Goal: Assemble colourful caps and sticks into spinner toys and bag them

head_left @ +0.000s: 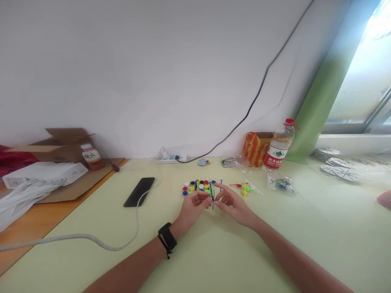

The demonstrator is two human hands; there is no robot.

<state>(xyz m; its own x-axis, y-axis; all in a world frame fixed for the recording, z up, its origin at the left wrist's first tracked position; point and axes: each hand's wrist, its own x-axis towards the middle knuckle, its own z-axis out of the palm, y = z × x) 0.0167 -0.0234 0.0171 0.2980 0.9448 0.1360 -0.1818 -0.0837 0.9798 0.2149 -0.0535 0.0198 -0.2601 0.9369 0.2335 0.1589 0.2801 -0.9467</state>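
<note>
My left hand (197, 202), with a black watch on the wrist, is closed in a pinch on a thin dark stick (213, 202) held upright above the table. My right hand (234, 204) is just to the right of the stick, its fingers bent and apart, and I see nothing in it. Just beyond my hands lie several small coloured discs (185, 189) in red, blue, yellow, black and white, with blue and yellow-green sticks (197, 184) among them. A blue stick (221, 184) lies past my right fingers. Further right are assembled disc-and-stick pieces (246, 188) in red, green and yellow.
A black phone (139, 192) and a white cable (137, 219) lie to the left. At the wall are a power strip (172, 159), a striped bag (258, 148) and a large water bottle (278, 148). Cardboard (67, 187) covers the far left; white discs (340, 171) lie right.
</note>
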